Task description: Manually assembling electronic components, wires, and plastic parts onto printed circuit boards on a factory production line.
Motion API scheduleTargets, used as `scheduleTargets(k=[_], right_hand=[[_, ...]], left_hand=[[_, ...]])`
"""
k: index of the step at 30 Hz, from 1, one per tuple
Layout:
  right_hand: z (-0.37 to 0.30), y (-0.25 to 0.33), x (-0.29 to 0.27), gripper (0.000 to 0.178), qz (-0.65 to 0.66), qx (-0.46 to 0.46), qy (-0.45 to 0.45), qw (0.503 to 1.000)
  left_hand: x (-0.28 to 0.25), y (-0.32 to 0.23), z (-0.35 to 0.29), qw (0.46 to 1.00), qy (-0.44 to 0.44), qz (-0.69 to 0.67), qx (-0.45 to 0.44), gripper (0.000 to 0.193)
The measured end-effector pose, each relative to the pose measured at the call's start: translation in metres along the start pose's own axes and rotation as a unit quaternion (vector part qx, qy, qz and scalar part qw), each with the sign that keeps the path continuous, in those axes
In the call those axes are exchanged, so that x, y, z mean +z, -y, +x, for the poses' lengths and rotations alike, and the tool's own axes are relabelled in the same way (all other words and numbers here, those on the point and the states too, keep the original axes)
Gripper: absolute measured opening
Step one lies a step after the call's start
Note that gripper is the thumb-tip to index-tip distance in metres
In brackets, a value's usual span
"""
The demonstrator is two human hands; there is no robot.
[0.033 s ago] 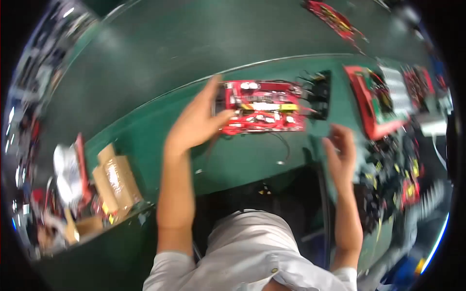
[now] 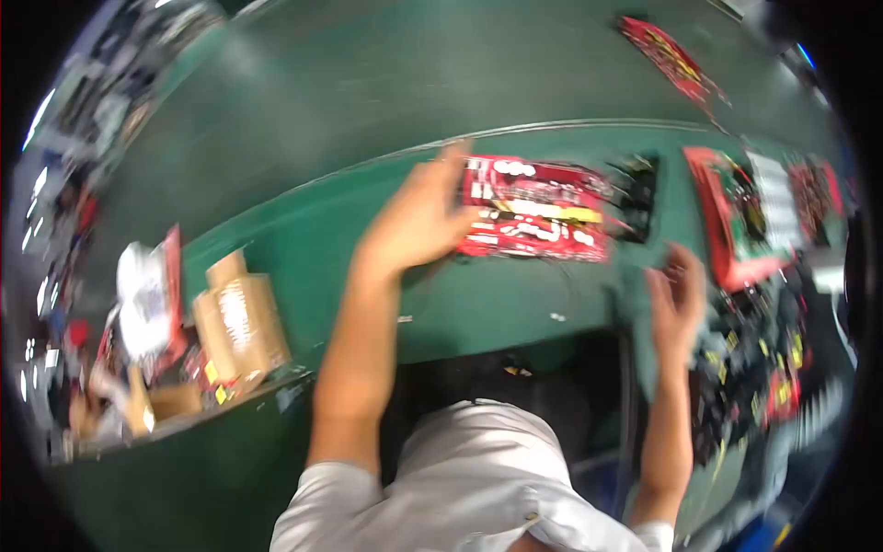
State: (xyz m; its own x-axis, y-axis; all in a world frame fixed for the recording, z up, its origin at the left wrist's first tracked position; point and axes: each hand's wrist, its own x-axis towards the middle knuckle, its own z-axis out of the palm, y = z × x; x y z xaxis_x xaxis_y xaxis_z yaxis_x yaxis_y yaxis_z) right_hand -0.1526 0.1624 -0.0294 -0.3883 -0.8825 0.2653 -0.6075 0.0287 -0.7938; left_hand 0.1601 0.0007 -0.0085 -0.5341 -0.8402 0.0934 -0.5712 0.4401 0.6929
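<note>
A red circuit board (image 2: 543,189) with a yellow part and wires across it lies on the green work mat, in the middle of the view. At its left end, my left hand (image 2: 421,216) grips it, thumb on the near side and fingers toward the far corner. A black part (image 2: 637,198) with thin wires sits against the board's right end. To the right and nearer me, my right hand (image 2: 676,294) hovers apart from the board, thumb and fingers spread, nothing in it. Motion blur hides fine details.
An open cardboard box (image 2: 241,322) and a white bag (image 2: 145,304) stand at the left. On the right are a red tray (image 2: 722,230) holding boards and a heap of black parts (image 2: 736,368) with yellow bits. Another red board (image 2: 667,55) lies far right.
The whole scene has shifted to the right in the view, the board and both hands with it. My left hand stays on the board's left end; my right hand stays apart.
</note>
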Motion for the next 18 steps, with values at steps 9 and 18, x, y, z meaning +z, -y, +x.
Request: scheduleTargets(k=[9, 18], right_hand=[[0.029, -0.124, 0.003, 0.042, -0.047, 0.030, 0.015, 0.998], [0.022, -0.091, 0.006, 0.030, 0.050, 0.073, 0.017, 0.996]], left_hand=[[0.027, -0.016, 0.000, 0.991, -0.041, -0.081, -0.099, 0.093], [0.023, -0.017, -0.008, 0.990, -0.023, -0.076, -0.113, 0.094]])
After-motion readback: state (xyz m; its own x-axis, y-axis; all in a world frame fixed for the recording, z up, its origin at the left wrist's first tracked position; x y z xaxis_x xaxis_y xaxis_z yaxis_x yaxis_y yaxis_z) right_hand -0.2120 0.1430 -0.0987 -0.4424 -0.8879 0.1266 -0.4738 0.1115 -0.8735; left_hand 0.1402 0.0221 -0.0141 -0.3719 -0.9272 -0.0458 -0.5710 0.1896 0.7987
